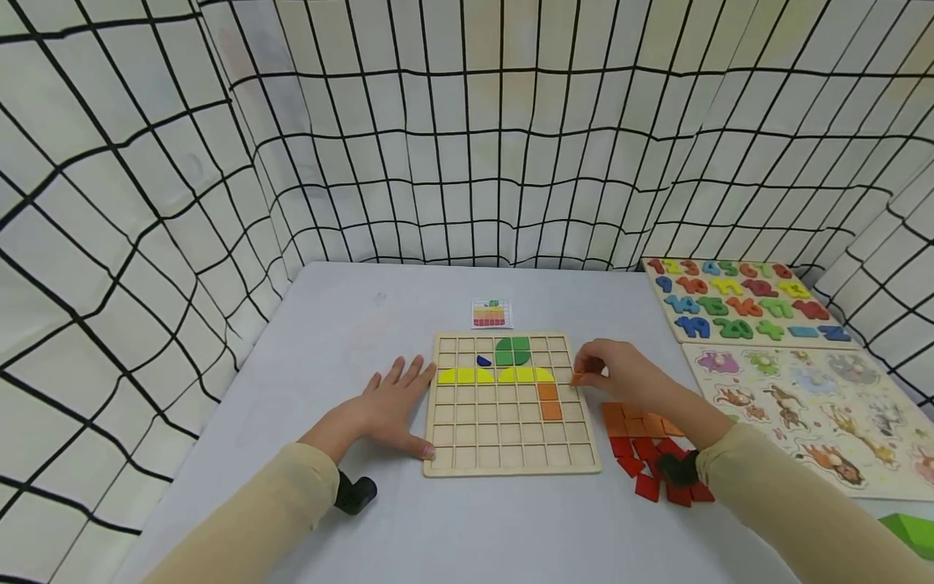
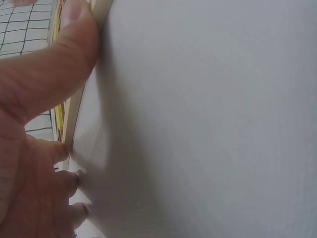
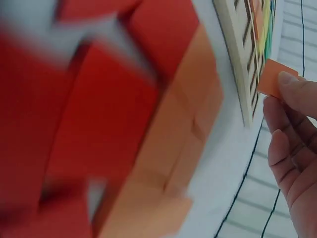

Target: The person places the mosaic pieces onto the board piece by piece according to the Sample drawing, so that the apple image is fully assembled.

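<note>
A wooden grid board (image 1: pixel 486 435) lies on the table. Green pieces (image 1: pixel 513 350), a small dark blue piece (image 1: pixel 484 362), a row of yellow pieces (image 1: pixel 456 375) and two orange squares (image 1: pixel 550 411) sit in its cells. With fingers spread, my left hand (image 1: pixel 390 410) rests at the board's left side; its thumb (image 2: pixel 74 39) touches the edge. My right hand (image 1: pixel 616 373) pinches an orange square tile (image 3: pixel 272 79) between thumb and fingers, beside the board's right edge. Below that hand lie orange tiles (image 1: pixel 623 420) and scattered red tiles (image 1: pixel 647 487), partly hidden by the wrist camera.
A small picture card (image 1: pixel 491 313) lies behind the board. At the right are a number puzzle (image 1: pixel 744 304) and an animal puzzle (image 1: pixel 803 405). A green object (image 1: pixel 912 534) shows at the right edge. Black netting (image 1: pixel 467 134) surrounds the white table (image 1: pixel 350 308).
</note>
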`<state>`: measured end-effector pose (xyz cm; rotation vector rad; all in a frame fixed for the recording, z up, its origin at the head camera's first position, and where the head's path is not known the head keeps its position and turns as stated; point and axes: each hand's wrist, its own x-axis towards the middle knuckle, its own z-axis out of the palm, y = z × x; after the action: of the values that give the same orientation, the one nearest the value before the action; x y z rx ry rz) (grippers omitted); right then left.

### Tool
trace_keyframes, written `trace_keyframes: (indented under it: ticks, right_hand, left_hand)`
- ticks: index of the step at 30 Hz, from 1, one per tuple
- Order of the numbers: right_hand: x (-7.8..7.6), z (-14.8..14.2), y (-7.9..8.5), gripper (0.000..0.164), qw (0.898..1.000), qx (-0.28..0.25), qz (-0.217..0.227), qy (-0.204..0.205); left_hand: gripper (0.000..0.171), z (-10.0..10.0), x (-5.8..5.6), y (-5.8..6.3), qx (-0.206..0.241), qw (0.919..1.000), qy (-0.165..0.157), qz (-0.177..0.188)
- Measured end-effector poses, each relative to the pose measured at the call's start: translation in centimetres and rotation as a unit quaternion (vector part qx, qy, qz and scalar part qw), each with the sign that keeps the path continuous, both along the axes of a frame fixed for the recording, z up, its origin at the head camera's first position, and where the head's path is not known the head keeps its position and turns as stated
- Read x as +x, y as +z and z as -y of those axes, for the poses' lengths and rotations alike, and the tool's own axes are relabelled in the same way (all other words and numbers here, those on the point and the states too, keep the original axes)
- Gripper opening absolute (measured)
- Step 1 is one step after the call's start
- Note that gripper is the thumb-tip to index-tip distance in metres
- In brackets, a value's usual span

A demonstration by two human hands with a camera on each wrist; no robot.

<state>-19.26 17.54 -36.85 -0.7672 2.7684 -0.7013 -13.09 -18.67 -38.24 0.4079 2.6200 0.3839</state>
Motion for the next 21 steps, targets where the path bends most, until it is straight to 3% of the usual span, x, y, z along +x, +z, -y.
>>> trace_keyframes:
  ticks: [9,21]
  right_hand:
    - [0.2,5.0,-0.4,0.005,0.998,-0.032,0.019,0.047]
    - [0.2,6.4,-1.2,0.004,0.999,-0.013,0.011,0.048]
  left_hand:
    - [0.125,-0.3,0.0,0.0,0.001,1.0,0.0,-0.001]
    - [0.126,-0.2,-0.1,0.0,-0.001,1.0,0.001,-0.005]
